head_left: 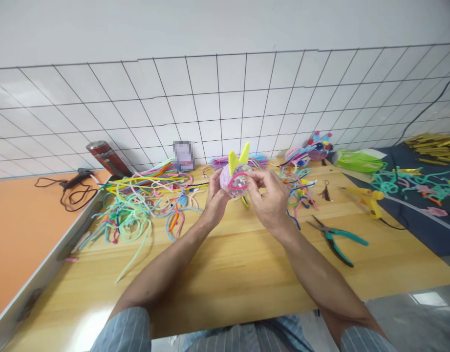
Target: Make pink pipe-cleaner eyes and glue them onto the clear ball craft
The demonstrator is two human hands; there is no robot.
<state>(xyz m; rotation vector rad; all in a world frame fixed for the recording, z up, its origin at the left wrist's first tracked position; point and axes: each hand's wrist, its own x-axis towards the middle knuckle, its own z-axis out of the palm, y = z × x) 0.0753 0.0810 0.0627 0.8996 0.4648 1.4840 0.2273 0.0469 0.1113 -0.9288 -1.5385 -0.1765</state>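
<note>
Both hands are together over the middle of the wooden table. My left hand [215,194] is closed around the side of a round lilac pipe-cleaner craft [225,180] with two yellow pointed pieces [238,159] standing up from its top. A bright pink pipe-cleaner loop [235,185] lies against its front, over a pale, speckled inner part. My right hand [267,198] pinches the right end of this pink loop between thumb and fingers. Its other fingers are curled. The back of the craft is hidden.
Loose pipe cleaners [133,210] lie heaped at left. Long-nose pliers [334,237] and a yellow glue gun [371,199] rest at right. A red thermos [109,159] stands back left. Finished-looking colourful crafts [309,151] sit by the tiled wall [232,107].
</note>
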